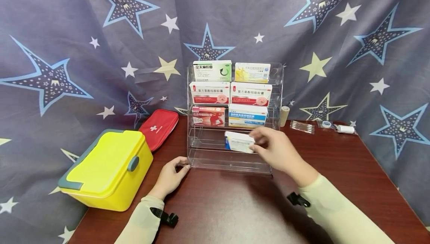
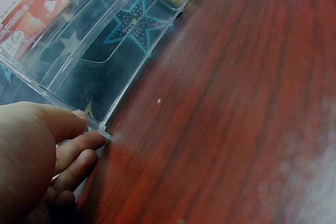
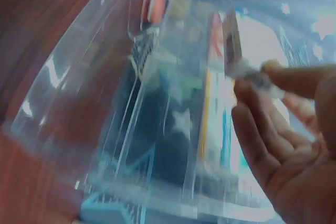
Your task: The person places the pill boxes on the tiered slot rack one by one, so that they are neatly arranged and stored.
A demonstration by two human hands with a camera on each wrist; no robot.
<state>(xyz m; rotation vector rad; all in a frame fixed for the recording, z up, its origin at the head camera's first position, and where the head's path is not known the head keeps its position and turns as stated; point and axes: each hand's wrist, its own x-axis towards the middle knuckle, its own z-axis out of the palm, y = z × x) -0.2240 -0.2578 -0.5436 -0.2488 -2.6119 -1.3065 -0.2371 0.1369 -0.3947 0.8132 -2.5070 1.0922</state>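
Note:
My right hand pinches one end of a small white medicine box with a blue end. It holds the box in front of the lower tiers of a clear acrylic display rack. In the right wrist view, thumb and fingers close on the blurred box. At the rack's lower left corner is my left hand; in the left wrist view its thumb and fingers grip that corner. Medicine boxes fill the upper tiers in pairs, among them a green-and-white box, a red box and a blue-and-white box.
To the left stand a yellow lidded case and a red first aid pouch. Behind the rack on the right are a tan bandage roll, a pack of cotton swabs and a white roll. A star-patterned curtain hangs behind the table.

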